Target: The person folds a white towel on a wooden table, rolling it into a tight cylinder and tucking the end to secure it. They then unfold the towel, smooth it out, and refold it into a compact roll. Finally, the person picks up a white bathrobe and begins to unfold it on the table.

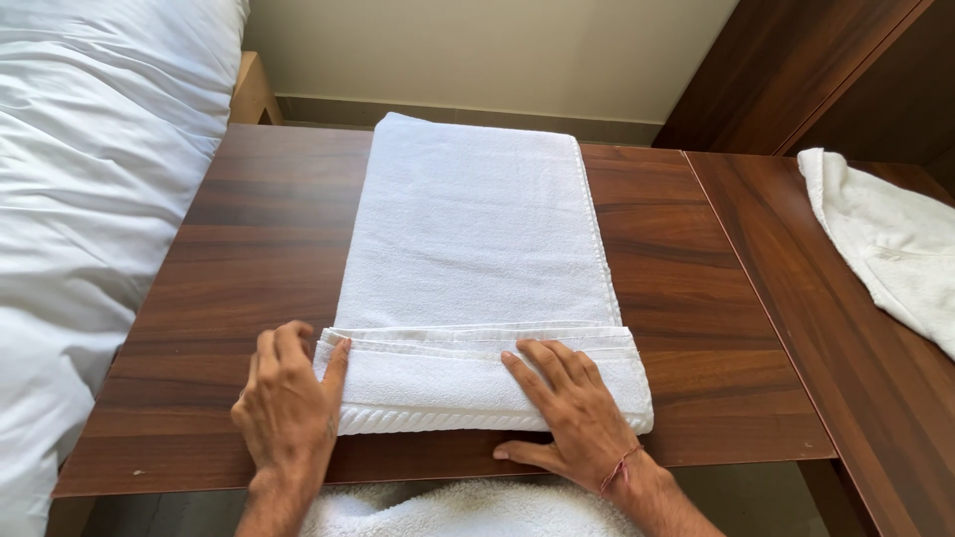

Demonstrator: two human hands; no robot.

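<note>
A long white towel (477, 219) lies folded lengthwise on a dark wooden table (249, 259), running from the far edge to the near edge. Its near end is folded back into a thick band (438, 378). My left hand (286, 403) lies flat at the band's left end, fingers touching the towel's edge. My right hand (567, 418) presses flat on the band's right half, fingers spread, a red thread around the wrist. Neither hand grips anything.
A bed with a white duvet (90, 199) runs along the table's left side. A second wooden surface (796, 298) adjoins on the right, with another white towel (895, 239) on it. More white terry cloth (468, 509) lies below the table's near edge.
</note>
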